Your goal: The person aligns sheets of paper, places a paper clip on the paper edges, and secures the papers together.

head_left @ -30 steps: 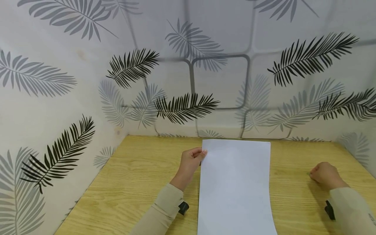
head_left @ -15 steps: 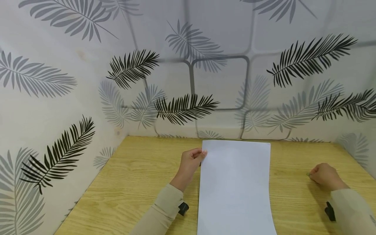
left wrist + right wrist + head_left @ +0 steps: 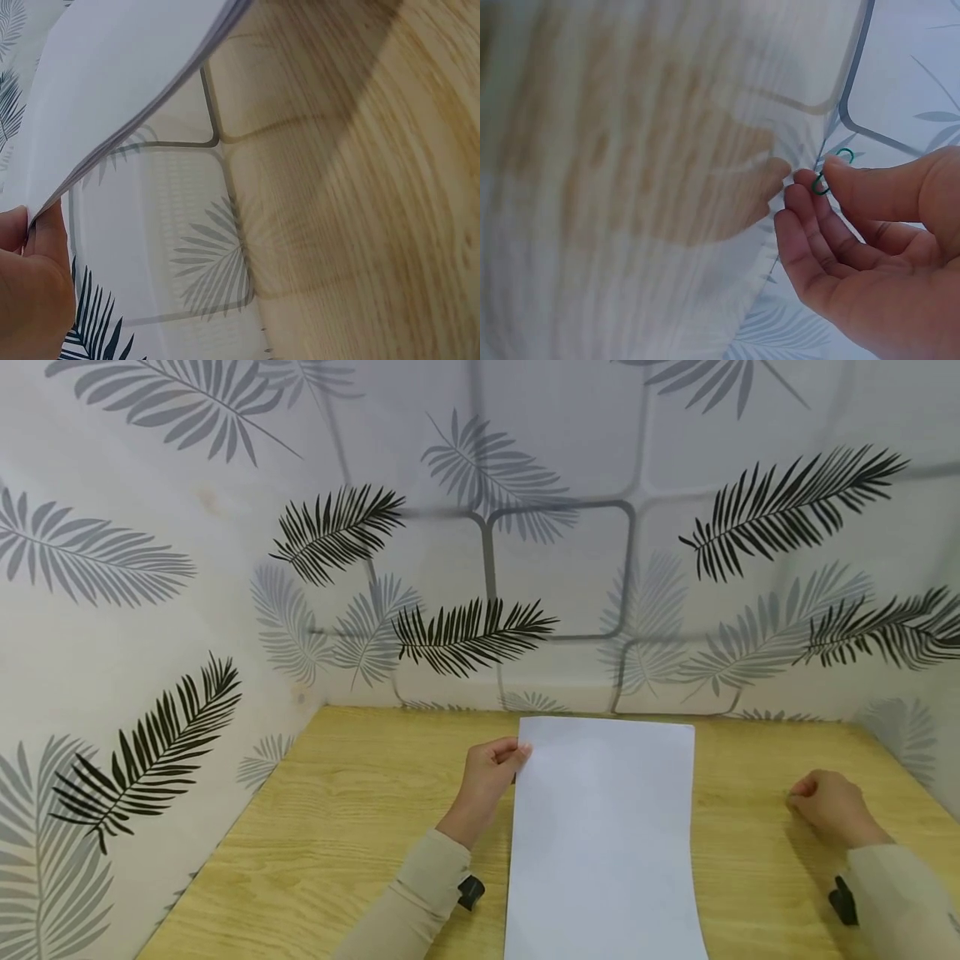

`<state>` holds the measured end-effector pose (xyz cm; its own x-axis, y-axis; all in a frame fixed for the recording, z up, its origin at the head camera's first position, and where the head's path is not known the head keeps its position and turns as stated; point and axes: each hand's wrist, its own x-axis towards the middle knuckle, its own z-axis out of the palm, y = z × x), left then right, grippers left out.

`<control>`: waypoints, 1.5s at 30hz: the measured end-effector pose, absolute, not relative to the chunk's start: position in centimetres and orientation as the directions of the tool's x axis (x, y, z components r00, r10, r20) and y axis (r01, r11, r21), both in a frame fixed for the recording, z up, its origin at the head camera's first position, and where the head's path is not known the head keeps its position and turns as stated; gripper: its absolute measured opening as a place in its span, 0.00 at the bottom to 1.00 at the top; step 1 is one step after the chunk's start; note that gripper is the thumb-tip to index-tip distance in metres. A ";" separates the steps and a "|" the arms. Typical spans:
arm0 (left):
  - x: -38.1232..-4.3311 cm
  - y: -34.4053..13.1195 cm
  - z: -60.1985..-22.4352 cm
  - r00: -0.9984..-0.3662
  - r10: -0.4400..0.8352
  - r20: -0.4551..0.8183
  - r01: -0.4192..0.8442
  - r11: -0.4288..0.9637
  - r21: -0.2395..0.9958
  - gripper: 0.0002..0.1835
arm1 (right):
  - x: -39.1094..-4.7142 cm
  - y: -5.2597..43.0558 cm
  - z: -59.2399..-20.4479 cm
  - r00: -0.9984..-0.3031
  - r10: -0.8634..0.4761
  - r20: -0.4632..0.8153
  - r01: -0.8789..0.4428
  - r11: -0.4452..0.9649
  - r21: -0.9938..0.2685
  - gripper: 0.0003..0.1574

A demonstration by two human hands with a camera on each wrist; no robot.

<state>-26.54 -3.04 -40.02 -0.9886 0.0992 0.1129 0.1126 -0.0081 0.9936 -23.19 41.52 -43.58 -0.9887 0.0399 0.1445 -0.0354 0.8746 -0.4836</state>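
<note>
A thin stack of white paper sheets (image 3: 603, 843) hangs upright-looking in the middle of the head view, its lower end cut off by the frame. My left hand (image 3: 486, 785) pinches the stack's left edge near the top, thumb in front. In the left wrist view the layered edges of the paper (image 3: 112, 90) show beside my left hand (image 3: 37, 289). Off to the right, my right hand (image 3: 831, 806) is apart from the paper. Between its thumb and fingertips, my right hand (image 3: 870, 240) pinches a small green wire paper clip (image 3: 819, 193), partly hidden by the thumb.
A wood-grain table (image 3: 360, 793) with a glossy surface lies beneath both hands. Behind it and along its left side stand walls (image 3: 562, 568) with a leaf pattern. Dark wrist-worn devices sit under both sleeves.
Both hands keep their grips and stay almost where they were. The right hand turns slightly, and the green clip no longer shows in the head view.
</note>
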 end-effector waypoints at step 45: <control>-26.5 -2.9 -40.0 -0.991 0.084 0.108 0.108 0.002 0.994 0.12 | -23.0 39.3 -42.5 -0.904 0.211 0.371 -0.029 0.837 -0.546 0.11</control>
<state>-26.52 -2.89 -40.03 -0.9906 0.0839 0.1079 0.1084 0.0016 0.9941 -23.04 39.34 -42.52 -0.9044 0.2112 0.3708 -0.0286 0.8370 -0.5464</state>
